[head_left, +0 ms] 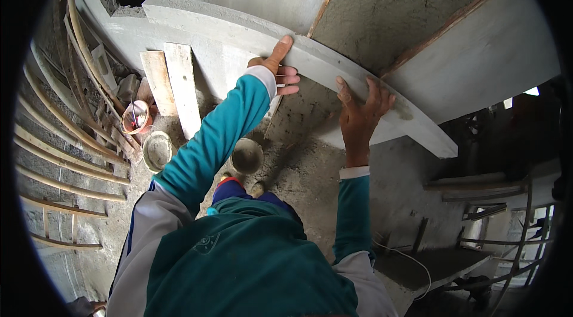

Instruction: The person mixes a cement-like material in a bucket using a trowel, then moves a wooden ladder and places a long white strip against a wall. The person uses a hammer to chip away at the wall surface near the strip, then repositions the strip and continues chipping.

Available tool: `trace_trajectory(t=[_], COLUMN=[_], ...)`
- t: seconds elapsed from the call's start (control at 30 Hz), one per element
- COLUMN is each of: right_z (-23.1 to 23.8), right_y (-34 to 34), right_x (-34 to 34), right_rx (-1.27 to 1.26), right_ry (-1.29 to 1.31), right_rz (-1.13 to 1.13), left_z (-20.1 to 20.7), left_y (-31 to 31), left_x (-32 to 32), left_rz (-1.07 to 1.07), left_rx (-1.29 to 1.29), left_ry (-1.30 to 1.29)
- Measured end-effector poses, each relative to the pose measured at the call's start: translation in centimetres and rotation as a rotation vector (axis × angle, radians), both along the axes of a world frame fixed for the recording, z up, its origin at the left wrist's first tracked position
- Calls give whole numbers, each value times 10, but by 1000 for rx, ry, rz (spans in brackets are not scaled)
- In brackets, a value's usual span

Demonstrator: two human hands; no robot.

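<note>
Here's one long, pale grey slab [322, 63] spanning the upper centre! Left hand [276, 69] loosely uncurled, thumb laid against it, fingers out below; right hand [360, 115] spread, fingertips on its face, neither clenched round it. Two planks [182, 90] stand at upper left, three buckets [246, 156] left of centre.

Pale grey is shown by the long board [319, 63], mottled darker grey by the plaster [412, 6], brown by the wooden strips [450, 22]; the teal shirt [256, 272] is trimmed with white cuffs [354, 172].
</note>
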State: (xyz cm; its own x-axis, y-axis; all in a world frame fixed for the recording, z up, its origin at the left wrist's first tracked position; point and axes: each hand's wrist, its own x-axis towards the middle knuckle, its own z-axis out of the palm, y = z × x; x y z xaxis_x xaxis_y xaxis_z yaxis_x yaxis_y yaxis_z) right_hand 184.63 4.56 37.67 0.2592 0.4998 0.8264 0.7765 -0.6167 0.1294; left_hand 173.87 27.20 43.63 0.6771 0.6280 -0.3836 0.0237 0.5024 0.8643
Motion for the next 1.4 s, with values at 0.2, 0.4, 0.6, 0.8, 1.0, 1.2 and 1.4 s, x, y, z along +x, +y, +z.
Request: trace_trajectory(t=[0.2,0.4,0.6,0.8,1.0,1.2,1.4], right_z=[-19,-23,1,-6,-87,-225,-391], right_y=[-25,-53,-62,-62,-58,-56,-57], right_x=[-27,-39,-7,-3,4,16,26], right_rx=[458,1634,1647,1620,1552,1483,1345], right_ry=[151,1341,1326,1289,1337,1484,1662], right_rz=[-24,191,168,64,-78,-132,-35], left_z=[-1,0,-7,-57,-197,-396,-595], left_y=[-6,-9,-8,-2,3,12,9], left_x=[15,13,12,17,22,29,38], left_rz=[134,158,85,4,-48,-169,-253], left_rx=[-57,1,82,-29,-172,-220,-71], left_ry=[17,-1,26,147,246,304,414])
